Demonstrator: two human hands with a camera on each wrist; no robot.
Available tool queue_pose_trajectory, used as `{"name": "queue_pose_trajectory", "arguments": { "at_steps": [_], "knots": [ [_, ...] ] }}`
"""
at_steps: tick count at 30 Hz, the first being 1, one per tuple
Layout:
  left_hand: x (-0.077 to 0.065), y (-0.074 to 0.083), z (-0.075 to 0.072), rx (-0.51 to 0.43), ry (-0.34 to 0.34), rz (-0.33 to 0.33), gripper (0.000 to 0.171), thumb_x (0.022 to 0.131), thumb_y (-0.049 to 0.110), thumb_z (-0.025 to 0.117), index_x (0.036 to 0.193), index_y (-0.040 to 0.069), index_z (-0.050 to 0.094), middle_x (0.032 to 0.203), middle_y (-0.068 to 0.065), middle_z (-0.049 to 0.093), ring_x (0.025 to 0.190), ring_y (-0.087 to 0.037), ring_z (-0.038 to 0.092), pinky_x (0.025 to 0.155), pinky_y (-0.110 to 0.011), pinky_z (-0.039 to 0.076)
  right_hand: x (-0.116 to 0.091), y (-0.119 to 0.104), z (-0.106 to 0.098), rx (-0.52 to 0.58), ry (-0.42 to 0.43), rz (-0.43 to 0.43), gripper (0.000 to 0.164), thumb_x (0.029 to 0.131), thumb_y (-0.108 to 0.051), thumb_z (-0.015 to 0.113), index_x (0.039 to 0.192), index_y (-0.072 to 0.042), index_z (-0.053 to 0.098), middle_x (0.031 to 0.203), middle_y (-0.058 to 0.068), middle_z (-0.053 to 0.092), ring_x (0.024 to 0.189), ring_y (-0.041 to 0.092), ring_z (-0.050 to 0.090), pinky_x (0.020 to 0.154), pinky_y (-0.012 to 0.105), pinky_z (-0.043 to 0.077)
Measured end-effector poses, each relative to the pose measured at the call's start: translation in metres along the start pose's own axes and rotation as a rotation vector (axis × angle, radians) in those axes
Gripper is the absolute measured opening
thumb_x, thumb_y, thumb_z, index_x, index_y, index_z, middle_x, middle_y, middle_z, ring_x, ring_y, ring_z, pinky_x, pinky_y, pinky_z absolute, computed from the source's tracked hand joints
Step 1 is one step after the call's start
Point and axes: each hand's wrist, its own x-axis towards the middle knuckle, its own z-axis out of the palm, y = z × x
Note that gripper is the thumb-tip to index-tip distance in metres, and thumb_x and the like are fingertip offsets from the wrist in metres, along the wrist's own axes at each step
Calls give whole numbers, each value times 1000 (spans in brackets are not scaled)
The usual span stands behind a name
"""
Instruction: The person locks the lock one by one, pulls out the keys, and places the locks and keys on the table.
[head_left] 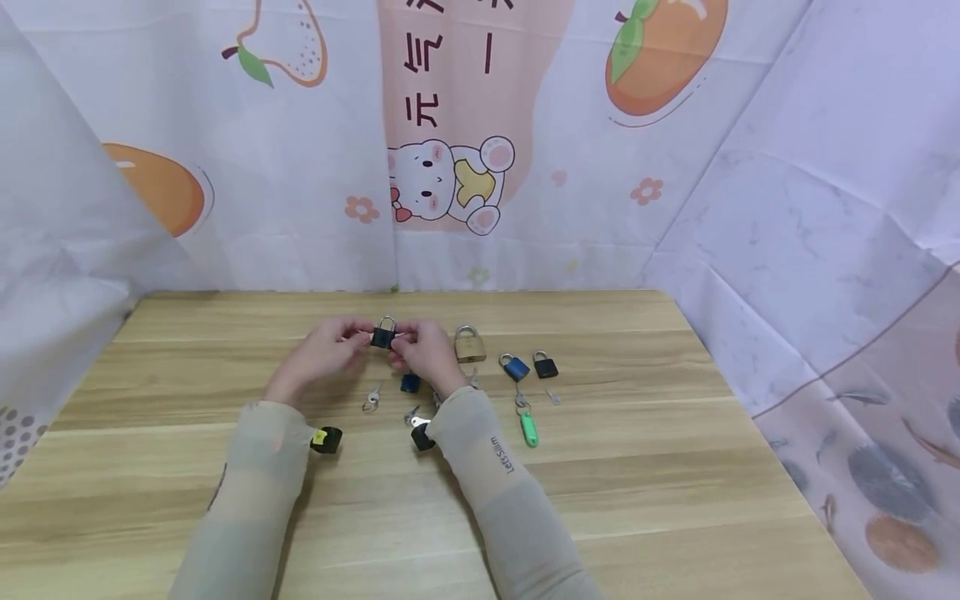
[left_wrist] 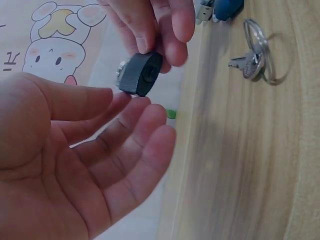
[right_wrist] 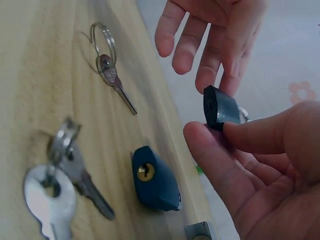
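Observation:
A small black padlock (head_left: 383, 338) with a silver shackle is held up above the table's far part. My right hand (head_left: 431, 350) pinches its body between thumb and fingers. From the other side my left hand (head_left: 324, 354) comes close, its fingers loosely extended. In the left wrist view, the left thumb and index fingertips lie at the edge of the padlock (left_wrist: 141, 75); whether they touch it is unclear. Below the hands, a blue padlock (right_wrist: 156, 180) shows its brass keyhole. Near it lie a key on a ring (right_wrist: 109, 75) and another bunch of keys (right_wrist: 75, 167).
Right of my hands stand a large brass padlock (head_left: 470, 346), a blue padlock (head_left: 515, 367) and a black padlock (head_left: 546, 365). Nearer lie a key with a green tag (head_left: 529, 429) and a loose key (head_left: 553, 397). A printed curtain (head_left: 570, 208) hangs behind the wooden table (head_left: 645, 500).

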Motion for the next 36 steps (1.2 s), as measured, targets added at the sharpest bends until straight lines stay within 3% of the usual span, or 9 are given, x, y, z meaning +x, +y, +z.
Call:
{"name": "queue_pose_trajectory", "arguments": {
  "at_steps": [3, 7, 11, 14, 21, 29, 34, 36],
  "knots": [
    [2, -2, 1, 18, -33, -39, 29, 106, 6, 45, 128, -9, 57, 86, -20, 59, 69, -26, 56, 58, -27, 46, 0, 1, 3, -3, 4, 32, 29, 99, 2, 62, 128, 5, 64, 98, 15, 74, 84, 27, 74, 65, 29, 61],
    [1, -3, 1, 49, -65, -95, 32, 107, 7, 41, 131, -11, 54, 97, -20, 60, 78, -25, 57, 67, -29, 47, -1, -1, 7, -53, -41, 77, 31, 102, -5, 60, 131, 2, 64, 103, 15, 73, 85, 25, 74, 65, 28, 60],
    [0, -4, 1, 39, -95, -132, 32, 107, 5, 37, 130, -12, 50, 92, -16, 56, 76, -23, 54, 66, -27, 44, -3, -4, 10, -128, -91, 74, 32, 104, -10, 56, 134, -2, 65, 101, 13, 71, 84, 23, 73, 68, 28, 60],
    [1, -5, 1, 15, -108, -135, 32, 105, 2, 35, 129, -14, 49, 84, -14, 53, 70, -20, 49, 60, -26, 41, -5, -7, 10, -171, -119, 54, 32, 106, -13, 54, 135, -3, 64, 104, 13, 69, 85, 22, 72, 71, 28, 60],
    [3, -6, 3, 31, -121, -164, 38, 105, 5, 37, 134, -17, 48, 94, -15, 58, 84, -23, 56, 71, -28, 49, -8, -8, 10, -203, -153, 62, 33, 107, -16, 52, 136, -6, 64, 127, 10, 66, 91, 21, 72, 76, 28, 58],
    [5, -7, 6, 53, -142, -168, 42, 104, 5, 40, 140, -14, 48, 92, -15, 59, 74, -21, 53, 64, -27, 45, -8, -6, 9, -249, -191, 42, 37, 107, -19, 52, 142, -7, 59, 144, 9, 57, 92, 21, 72, 77, 27, 58],
    [4, -7, 5, 53, -141, -175, 43, 104, 7, 43, 141, -13, 47, 100, -16, 59, 76, -22, 54, 66, -28, 45, -9, -6, 5, -304, -234, 22, 38, 107, -23, 53, 141, -8, 60, 134, 11, 65, 89, 20, 72, 80, 30, 57],
    [3, -8, 5, 46, -140, -179, 43, 104, 8, 43, 141, -13, 47, 103, -19, 59, 77, -24, 55, 68, -30, 46, -10, -7, 4, -371, -254, -6, 39, 108, -25, 52, 142, -9, 59, 133, 9, 66, 97, 17, 69, 88, 31, 54]
  ]
}}
